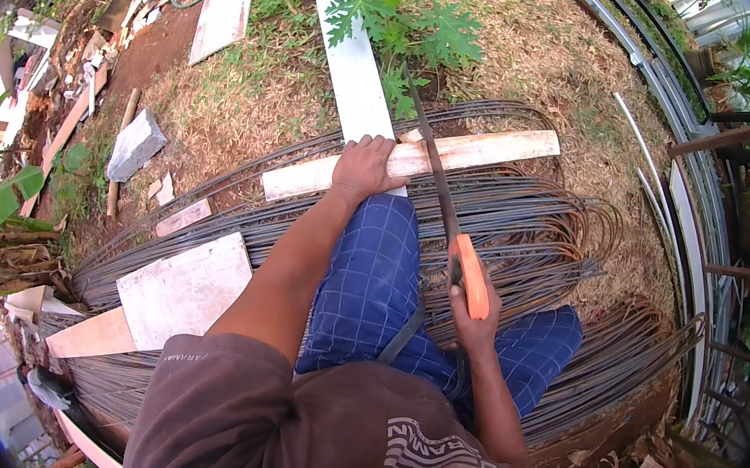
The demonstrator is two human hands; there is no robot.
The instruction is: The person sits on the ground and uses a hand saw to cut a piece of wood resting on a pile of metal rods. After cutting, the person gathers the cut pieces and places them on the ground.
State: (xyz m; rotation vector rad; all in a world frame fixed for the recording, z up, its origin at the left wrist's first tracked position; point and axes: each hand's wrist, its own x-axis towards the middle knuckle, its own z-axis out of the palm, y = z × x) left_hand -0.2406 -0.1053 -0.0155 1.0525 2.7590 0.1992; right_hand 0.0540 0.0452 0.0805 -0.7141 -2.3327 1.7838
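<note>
My right hand (pixel 475 317) is wrapped round the orange handle of a handsaw (pixel 442 191). Its long dark blade points away from me and crosses a pale wooden plank (pixel 486 154) that lies crosswise. Left of the blade, my left hand (pixel 367 168) presses down on that plank, its fingers over the far edge and its thumb stretched to the right. A white board (pixel 356 79) runs lengthwise under the plank, just beyond my left hand. My knee in blue checked cloth is right behind the plank. How deep the blade sits in the wood I cannot tell.
Bundles of bent steel rods (pixel 524 223) lie beneath and around me. A white panel (pixel 184 289) rests on them at the left, near a grey stone block (pixel 137 146). A leafy green plant (pixel 410 7) grows ahead. Long metal strips (pixel 683 130) curve along the right.
</note>
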